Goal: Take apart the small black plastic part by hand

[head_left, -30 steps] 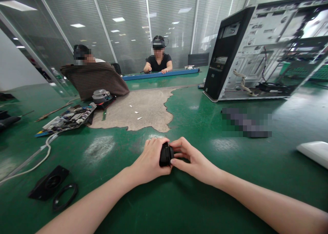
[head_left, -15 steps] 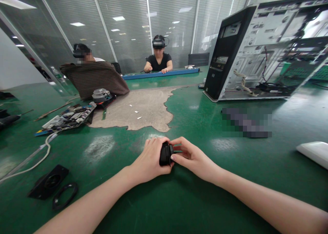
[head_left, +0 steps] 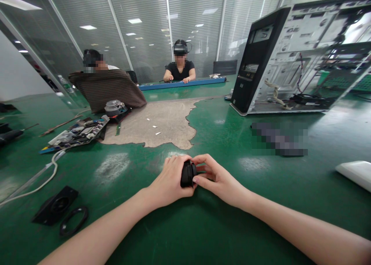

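A small black part is held just above the green table, near the middle of the view. My left hand wraps round its left side, thumb below and fingers over the top. From the right, my right hand grips the round end of the same part between thumb and fingers. To the left on the table lie a black square piece with a round opening and a black ring.
An open computer case stands at the back right. A circuit board and a white cable lie at the left. A white object is at the right edge. Two people sit across the table.
The fingers of my right hand have shifted very slightly on the black part. My left hand and the part look almost the same.
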